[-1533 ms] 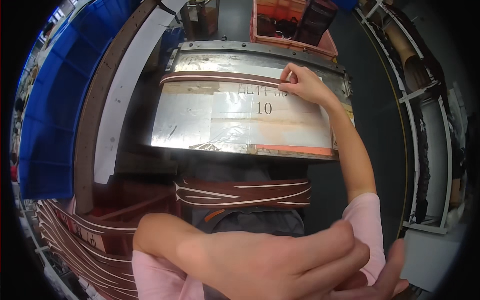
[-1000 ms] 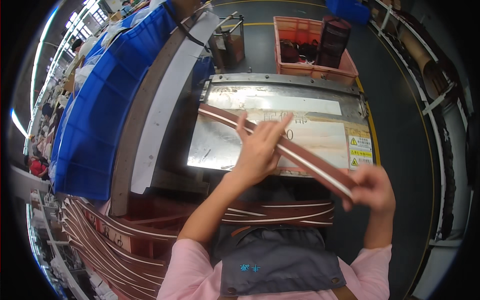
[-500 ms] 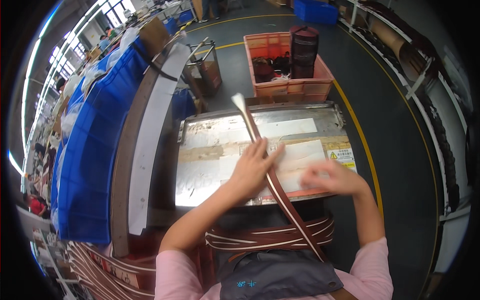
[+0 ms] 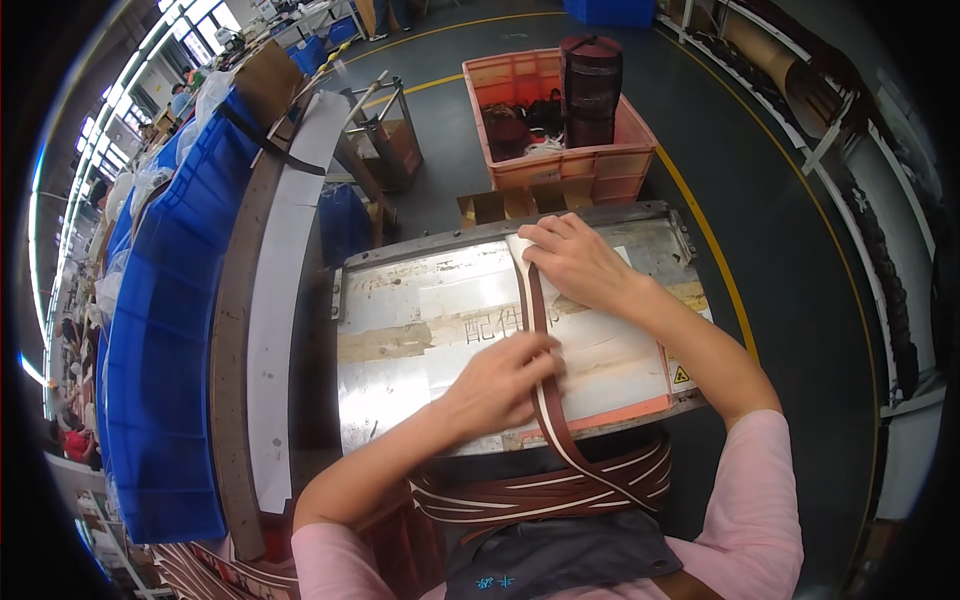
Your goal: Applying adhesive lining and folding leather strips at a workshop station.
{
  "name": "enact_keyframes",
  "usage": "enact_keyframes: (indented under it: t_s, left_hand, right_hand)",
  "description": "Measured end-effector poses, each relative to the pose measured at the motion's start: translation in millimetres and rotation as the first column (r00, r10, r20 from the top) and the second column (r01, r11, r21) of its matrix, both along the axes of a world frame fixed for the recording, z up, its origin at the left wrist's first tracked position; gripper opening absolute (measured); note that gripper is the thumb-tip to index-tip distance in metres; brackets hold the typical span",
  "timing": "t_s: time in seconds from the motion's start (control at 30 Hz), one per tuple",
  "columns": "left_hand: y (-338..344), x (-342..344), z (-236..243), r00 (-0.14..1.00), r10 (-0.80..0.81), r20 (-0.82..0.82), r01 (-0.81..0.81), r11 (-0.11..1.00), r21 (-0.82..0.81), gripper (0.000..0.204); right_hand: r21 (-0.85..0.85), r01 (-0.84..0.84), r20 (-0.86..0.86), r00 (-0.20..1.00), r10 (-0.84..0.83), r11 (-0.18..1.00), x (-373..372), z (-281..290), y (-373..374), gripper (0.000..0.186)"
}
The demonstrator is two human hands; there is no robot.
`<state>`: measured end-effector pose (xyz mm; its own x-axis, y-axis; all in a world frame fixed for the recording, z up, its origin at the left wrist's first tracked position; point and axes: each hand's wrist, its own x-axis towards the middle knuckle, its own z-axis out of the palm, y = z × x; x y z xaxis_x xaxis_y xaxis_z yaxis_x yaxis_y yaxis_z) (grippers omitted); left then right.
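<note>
A long brown strap [image 4: 552, 415] with a white stripe runs up over a metal-topped work surface [image 4: 385, 365] towards its far edge. Its far end is white and wider than the rest. My right hand [image 4: 578, 262] has its fingers closed on that white end. Lower down, the curled fingers of my left hand [image 4: 500, 380] are on the same strap, slightly blurred. A coiled bundle of similar straps [image 4: 590, 492] lies between the work surface and my apron, and the strap leads down to it. White paper strips lie under the strap.
Beyond the work surface stands a pink crate [image 4: 565, 168] with dark rolled material in it. Blue bins [image 4: 170, 380] line the left side beside a long white sheet [image 4: 275, 330]. A metal-framed cart [image 4: 390, 140] stands far left, and a shelf rack [image 4: 825, 150] runs along the right.
My right hand has gone from the right side to the strap's white end and closed on it. My left hand has slid nearer along the strap, which now lies straighter.
</note>
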<state>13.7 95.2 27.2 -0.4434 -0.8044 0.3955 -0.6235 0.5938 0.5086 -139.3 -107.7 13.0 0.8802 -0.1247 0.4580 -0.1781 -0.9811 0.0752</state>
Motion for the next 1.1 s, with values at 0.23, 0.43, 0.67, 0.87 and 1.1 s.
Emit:
enact_keyframes:
  t_s: [0.23,0.43,0.67,0.87,1.1]
  left_hand:
    - [-75.6,14.3,-11.6,0.885,0.421,0.198,-0.345,0.88,-0.326,0.049]
    - [-89.0,3.8,-24.9,0.89,0.37,0.266,-0.289,0.909,-0.299,0.048]
    - [-100.1,-25.6,-17.5,0.818,0.528,0.228,-0.506,0.849,-0.149,0.046]
    - [-101.3,-25.0,-30.1,0.823,0.547,0.155,-0.514,0.832,-0.208,0.048]
    - [-105.6,-22.5,-38.1,0.829,0.544,0.132,-0.511,0.831,-0.217,0.044]
  right_hand:
    - [0.128,0.015,0.076,0.997,-0.025,0.992,-17.1,-8.0,7.5,0.019]
    - [0.173,0.09,0.149,0.982,-0.116,0.981,-32.6,-9.1,5.1,0.025]
    - [0.384,0.236,0.198,0.923,-0.33,0.892,-40.7,-22.2,13.9,0.025]
    - [0.48,0.255,0.206,0.897,-0.391,0.839,-41.1,-27.7,7.7,0.024]
    - [0.526,0.232,0.216,0.894,-0.392,0.819,-38.6,-28.9,3.1,0.024]
